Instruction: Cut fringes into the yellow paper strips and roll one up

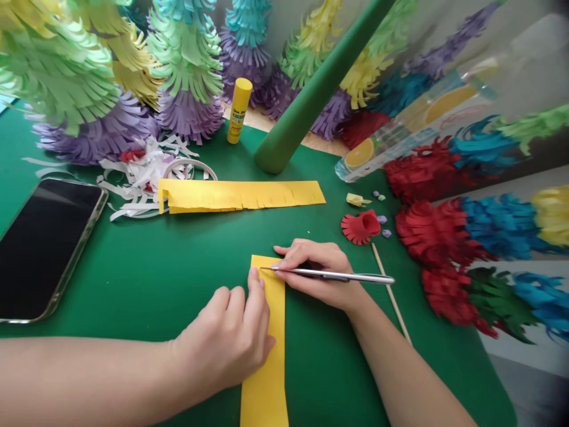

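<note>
My right hand (317, 270) is closed around a slim silver pen (355, 277). Its thin tip points left and meets the upper end of a yellow paper strip (269, 367), or hovers just over it; I cannot tell which. My left hand (235, 332) rests on the strip's left side with fingers curled, the index fingertip pressing beside the pen tip. The strip runs down past the bottom of the view. Beyond both hands lies a folded yellow paper strip (249, 196) with short cuts along its near edge.
A green cone (306, 95) and a glue stick (240, 110) stand behind. Fringed paper cones (186, 71) line the back and right. White paper scraps (137, 172), a phone (48, 249), a red fringed piece (358, 227) and a thin stick (391, 293) lie on the green mat (178, 261).
</note>
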{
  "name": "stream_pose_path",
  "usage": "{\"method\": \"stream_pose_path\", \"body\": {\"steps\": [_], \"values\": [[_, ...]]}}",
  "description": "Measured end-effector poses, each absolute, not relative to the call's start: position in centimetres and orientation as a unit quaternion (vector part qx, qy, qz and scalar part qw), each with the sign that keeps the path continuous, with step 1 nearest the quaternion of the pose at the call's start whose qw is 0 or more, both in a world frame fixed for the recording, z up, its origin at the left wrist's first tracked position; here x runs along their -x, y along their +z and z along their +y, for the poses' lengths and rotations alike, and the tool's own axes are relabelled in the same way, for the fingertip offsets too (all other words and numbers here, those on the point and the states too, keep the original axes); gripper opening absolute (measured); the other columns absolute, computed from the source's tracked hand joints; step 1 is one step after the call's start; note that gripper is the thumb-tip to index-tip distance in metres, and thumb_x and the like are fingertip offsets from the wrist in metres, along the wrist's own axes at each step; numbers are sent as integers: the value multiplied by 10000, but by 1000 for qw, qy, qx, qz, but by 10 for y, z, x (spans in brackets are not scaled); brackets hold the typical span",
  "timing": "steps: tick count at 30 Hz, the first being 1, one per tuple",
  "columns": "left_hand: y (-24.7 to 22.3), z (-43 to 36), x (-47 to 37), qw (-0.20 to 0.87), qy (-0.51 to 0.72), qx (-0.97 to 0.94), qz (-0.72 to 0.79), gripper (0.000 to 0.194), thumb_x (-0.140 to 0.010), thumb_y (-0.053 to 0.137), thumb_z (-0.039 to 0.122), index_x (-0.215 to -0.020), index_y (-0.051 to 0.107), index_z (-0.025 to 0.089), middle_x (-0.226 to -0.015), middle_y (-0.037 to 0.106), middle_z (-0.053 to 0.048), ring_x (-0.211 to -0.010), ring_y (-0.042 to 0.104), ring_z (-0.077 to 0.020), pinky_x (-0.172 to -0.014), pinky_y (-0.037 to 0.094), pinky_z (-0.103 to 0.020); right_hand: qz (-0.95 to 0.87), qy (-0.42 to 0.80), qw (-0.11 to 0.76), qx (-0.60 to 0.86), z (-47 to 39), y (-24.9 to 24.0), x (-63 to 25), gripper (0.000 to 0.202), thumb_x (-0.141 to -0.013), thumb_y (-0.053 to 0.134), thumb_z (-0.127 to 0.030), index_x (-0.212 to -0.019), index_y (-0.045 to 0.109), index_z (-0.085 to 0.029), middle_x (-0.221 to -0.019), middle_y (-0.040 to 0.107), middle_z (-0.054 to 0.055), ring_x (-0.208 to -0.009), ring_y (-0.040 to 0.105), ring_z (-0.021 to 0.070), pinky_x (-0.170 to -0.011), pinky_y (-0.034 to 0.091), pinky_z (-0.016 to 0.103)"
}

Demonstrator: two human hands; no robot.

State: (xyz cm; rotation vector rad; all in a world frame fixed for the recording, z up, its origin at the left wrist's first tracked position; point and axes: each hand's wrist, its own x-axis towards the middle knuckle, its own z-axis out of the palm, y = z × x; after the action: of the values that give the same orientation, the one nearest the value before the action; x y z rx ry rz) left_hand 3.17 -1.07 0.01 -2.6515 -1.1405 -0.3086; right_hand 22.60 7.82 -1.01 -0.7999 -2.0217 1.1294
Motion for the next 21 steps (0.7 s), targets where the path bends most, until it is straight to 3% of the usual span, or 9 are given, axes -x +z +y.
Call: {"method": "stream_pose_path", "body": {"steps": [8, 14, 21], "values": [[0, -11, -32, 115, -105, 907, -392, 418, -921, 419, 299, -1098, 685, 29, -1125, 670, -202, -569, 535, -163, -511, 337, -318, -813, 396, 320, 281, 80, -10, -228, 99, -767, 704, -100, -789, 665, -188, -735, 716, 2, -650, 643, 108, -865, 608, 367], [0, -11, -32, 111, -101, 907, -394, 417, -917, 432, 305, -1115, 677, 31, -1128, 669, -200, -567, 529, -161, -509, 328, -321, -854, 355, 293, 242, 85, -8, -233, 97, -783, 693, -102, -815, 659, -187, -731, 712, -7, -669, 651, 112, -983, 528, 439], [2, -11, -32, 110, -89, 908, -395, 435, -907, 469, 356, -1110, 682, 34, -1113, 671, -209, -581, 534, -169, -516, 329, -322, -854, 360, 288, 240, 86, -5, -236, 79, -787, 686, -103, -813, 663, -174, -722, 710, 0, -672, 665, 113, -992, 527, 434]]}}
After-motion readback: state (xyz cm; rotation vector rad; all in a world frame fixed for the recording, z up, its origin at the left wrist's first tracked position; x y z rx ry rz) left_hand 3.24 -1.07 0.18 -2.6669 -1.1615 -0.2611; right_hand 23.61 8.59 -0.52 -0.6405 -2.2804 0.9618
